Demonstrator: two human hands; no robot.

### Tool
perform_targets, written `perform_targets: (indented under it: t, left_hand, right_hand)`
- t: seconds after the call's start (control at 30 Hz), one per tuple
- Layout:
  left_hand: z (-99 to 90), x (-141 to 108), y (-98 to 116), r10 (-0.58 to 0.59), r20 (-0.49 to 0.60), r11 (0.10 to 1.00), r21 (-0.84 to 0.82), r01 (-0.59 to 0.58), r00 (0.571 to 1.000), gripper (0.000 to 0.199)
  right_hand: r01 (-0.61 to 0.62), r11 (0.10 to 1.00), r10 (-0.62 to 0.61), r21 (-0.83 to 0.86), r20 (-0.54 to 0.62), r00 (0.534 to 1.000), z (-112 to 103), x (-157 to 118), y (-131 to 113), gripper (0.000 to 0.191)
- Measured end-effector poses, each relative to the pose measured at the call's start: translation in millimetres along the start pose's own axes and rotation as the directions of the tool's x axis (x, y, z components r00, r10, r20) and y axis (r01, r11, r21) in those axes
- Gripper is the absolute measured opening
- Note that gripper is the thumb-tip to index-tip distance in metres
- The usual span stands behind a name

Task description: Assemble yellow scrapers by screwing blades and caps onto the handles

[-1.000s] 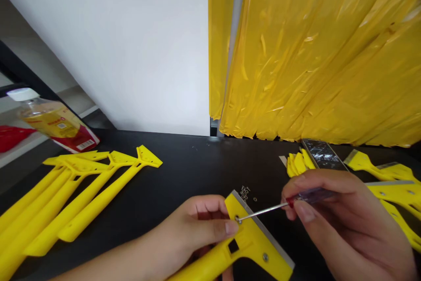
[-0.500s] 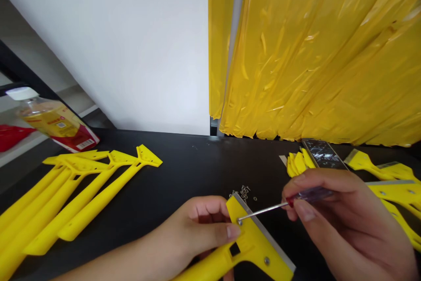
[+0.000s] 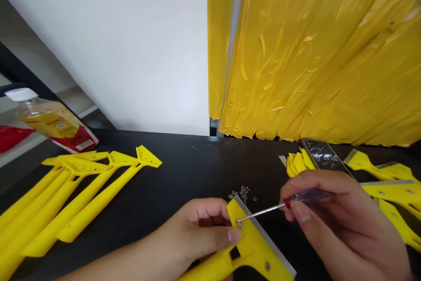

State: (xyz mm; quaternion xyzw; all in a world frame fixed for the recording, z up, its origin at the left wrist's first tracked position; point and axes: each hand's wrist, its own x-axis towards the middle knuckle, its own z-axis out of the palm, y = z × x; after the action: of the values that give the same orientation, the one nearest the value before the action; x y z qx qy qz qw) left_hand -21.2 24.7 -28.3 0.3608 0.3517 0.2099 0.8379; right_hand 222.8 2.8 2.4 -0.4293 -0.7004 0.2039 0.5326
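Yellow scraper [image 3: 251, 250] sits lower, held in left hand [image 3: 194, 235]

My left hand [image 3: 194, 232] grips a yellow plastic scraper [image 3: 245, 246] while my right hand [image 3: 338, 224] holds a screwdriver [image 3: 263, 212] with its tip on a screw [image 3: 239, 225] near the steel blade [image 3: 266, 243]. Small metal fasteners [image 3: 242, 193] lie just beyond, and more yellow scrapers [image 3: 98, 205] lie toward the left edge of the black worktop [image 3: 184, 162].

Black table [image 3: 197, 162]: yellow scrapers [image 3: 95, 204], small metal fasteners [image 3: 244, 192].
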Motion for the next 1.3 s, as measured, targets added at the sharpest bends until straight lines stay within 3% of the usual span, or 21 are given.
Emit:
perform_targets:
  t: [0.23, 0.5, 0.67, 0.83, 1.13, 1.3]
  left_hand:
    - [-2.7, -0.7, 4.0, -0.032, -0.002, 0.998, -0.057, 0.032, 0.999, 0.025]
    - [-4.4, 0.9, 2.3, -0.014, -0.031, 0.997, -0.072, 0.012, 0.999, 0.024]
    - [-2.3, 0.2, 7.2, -0.03, -0.002, 0.995, -0.091, 0.03, 1.0, 0.025]
    - [4.1, -2.4, 7.9, 0.007, -0.057, 0.995, -0.097, -0.013, 0.998, 0.021]
    - [7.0, -2.6, 5.7, 0.048, -0.063, 0.996, -0.077, -0.052, 0.997, 0.016]
    - [5.9, -2.0, 5.0, 0.047, -0.082, 0.996, -0.067, -0.053, 0.996, 0.017]
  right_hand:
    - [-0.003, 1.0, 0.003, -0.023, 0.009, 1.0, -0.4, 0.3, 1.4, 0.028]
    - [0.073, 0.995, -0.072, -0.072, 0.024, 0.997, -1.9, -0.1, 7.8, 0.027]
    - [0.149, 0.987, -0.148, -0.062, 0.017, 0.989, -3.2, -2.3, 9.7, 0.039]
    - [0.219, 0.976, -0.218, 0.004, 0.053, 0.974, -6.1, -7.5, 11.2, 0.054]
    - [0.189, 0.982, -0.189, 0.012, 0.059, 0.98, -0.8, 0.4, -1.0, 0.05]
    - [0.304, 0.951, -0.295, -0.051, 0.138, 0.946, -5.3, 5.3, -0.3, 0.055]
